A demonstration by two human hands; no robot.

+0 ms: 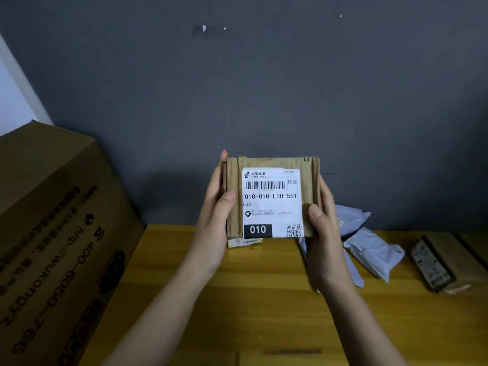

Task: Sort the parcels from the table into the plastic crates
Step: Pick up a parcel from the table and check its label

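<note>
A small brown cardboard parcel (272, 196) is held up above the wooden table (264, 299), its white label facing me with the number 010. My left hand (216, 220) grips its left edge, thumb on the front. My right hand (323, 228) grips its right edge, thumb on the label's lower corner. Grey plastic mailer bags (369, 247) lie on the table behind my right hand. Another small brown box (441, 262) lies at the far right. No plastic crate is in view.
A large printed cardboard carton (58, 247) stands at the table's left edge. A dark grey wall (237, 88) rises right behind the table. A bit of a yellowish packet (244, 242) shows under the held parcel.
</note>
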